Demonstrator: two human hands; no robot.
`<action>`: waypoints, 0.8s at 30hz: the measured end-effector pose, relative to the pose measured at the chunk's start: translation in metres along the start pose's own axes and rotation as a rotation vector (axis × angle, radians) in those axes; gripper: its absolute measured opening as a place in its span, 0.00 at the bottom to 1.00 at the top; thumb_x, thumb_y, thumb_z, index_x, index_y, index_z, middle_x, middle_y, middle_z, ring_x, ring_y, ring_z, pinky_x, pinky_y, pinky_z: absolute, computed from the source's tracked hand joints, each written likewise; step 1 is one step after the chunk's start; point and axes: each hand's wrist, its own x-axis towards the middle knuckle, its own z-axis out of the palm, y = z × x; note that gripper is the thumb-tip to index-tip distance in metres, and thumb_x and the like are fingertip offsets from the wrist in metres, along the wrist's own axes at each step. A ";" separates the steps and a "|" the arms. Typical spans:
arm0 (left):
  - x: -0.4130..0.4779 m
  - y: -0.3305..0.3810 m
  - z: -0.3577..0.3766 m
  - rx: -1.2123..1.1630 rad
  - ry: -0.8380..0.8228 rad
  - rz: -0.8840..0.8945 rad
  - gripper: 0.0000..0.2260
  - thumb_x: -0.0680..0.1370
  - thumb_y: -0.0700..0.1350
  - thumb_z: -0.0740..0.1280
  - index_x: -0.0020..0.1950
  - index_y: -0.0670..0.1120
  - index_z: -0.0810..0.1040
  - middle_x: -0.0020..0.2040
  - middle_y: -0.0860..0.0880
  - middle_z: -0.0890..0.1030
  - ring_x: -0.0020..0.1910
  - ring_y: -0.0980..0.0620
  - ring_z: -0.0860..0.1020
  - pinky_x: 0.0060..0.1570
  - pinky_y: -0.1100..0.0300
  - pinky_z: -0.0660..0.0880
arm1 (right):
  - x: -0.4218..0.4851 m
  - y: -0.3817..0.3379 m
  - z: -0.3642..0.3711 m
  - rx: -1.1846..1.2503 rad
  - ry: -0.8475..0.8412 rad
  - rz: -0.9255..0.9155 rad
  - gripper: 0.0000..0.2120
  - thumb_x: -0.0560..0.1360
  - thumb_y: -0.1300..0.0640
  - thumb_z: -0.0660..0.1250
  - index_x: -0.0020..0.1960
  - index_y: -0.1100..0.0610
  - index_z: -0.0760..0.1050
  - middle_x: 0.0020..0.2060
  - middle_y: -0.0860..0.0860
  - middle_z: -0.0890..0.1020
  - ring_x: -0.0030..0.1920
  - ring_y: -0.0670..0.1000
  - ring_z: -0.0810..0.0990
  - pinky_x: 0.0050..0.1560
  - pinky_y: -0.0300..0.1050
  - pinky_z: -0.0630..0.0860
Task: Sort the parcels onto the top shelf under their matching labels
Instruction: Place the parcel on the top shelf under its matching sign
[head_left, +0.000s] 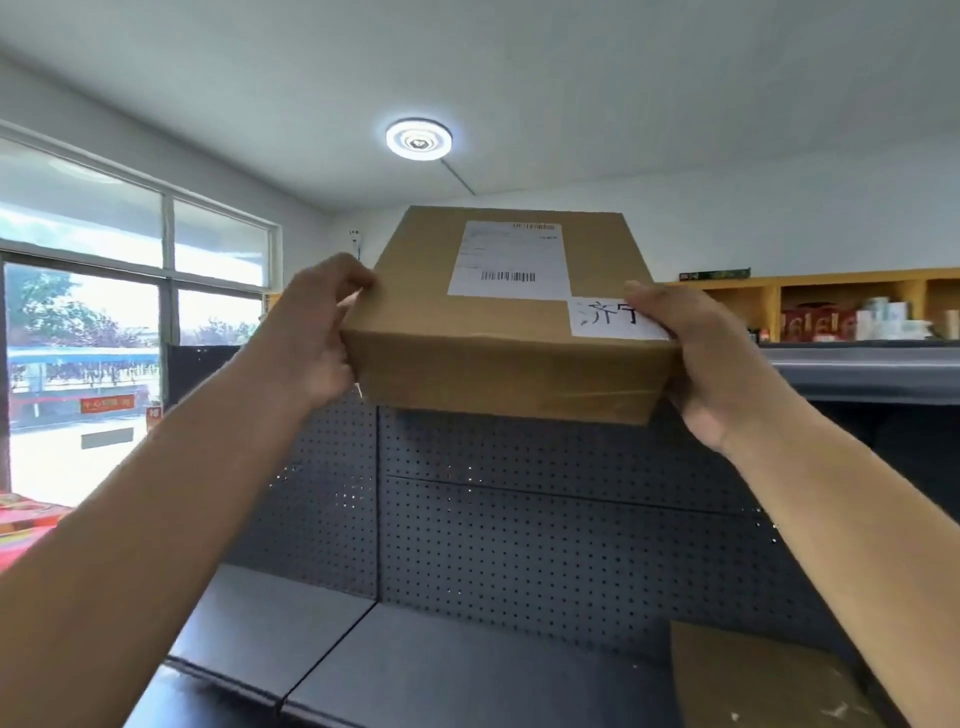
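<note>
I hold a brown cardboard parcel (511, 332) up high, level with the top of the dark pegboard rack (545, 509). A white shipping label with a barcode and a small handwritten tag sit on its upper face. My left hand (322, 338) grips its left edge. My right hand (701, 358) grips the right corner, its thumb partly over the handwritten tag. The top shelf and its labels are hidden behind the parcel.
A second cardboard parcel (763, 675) lies on the lower dark shelf (415, 670) at the right. Yellow wooden cubbies (769, 296) with goods stand at the far right. Large windows (83, 332) fill the left wall.
</note>
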 end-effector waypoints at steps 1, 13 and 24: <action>0.018 0.005 0.005 0.008 -0.026 0.010 0.02 0.80 0.44 0.65 0.50 0.47 0.77 0.43 0.48 0.79 0.40 0.47 0.82 0.41 0.56 0.78 | 0.016 -0.003 0.003 0.008 0.003 0.030 0.17 0.79 0.47 0.72 0.65 0.51 0.77 0.59 0.57 0.85 0.60 0.59 0.83 0.57 0.59 0.82; 0.191 -0.025 0.032 0.074 -0.262 -0.195 0.16 0.80 0.49 0.64 0.66 0.44 0.75 0.47 0.43 0.76 0.44 0.43 0.80 0.38 0.48 0.84 | 0.158 -0.002 0.025 -0.064 0.151 0.119 0.20 0.74 0.54 0.65 0.66 0.56 0.73 0.59 0.62 0.82 0.59 0.62 0.82 0.65 0.63 0.80; 0.249 -0.057 0.058 0.402 -0.199 -0.263 0.10 0.83 0.44 0.64 0.43 0.46 0.70 0.41 0.45 0.70 0.37 0.45 0.75 0.39 0.50 0.79 | 0.211 0.030 0.005 -0.485 0.203 0.191 0.18 0.80 0.54 0.58 0.65 0.61 0.74 0.58 0.61 0.81 0.58 0.61 0.82 0.66 0.59 0.80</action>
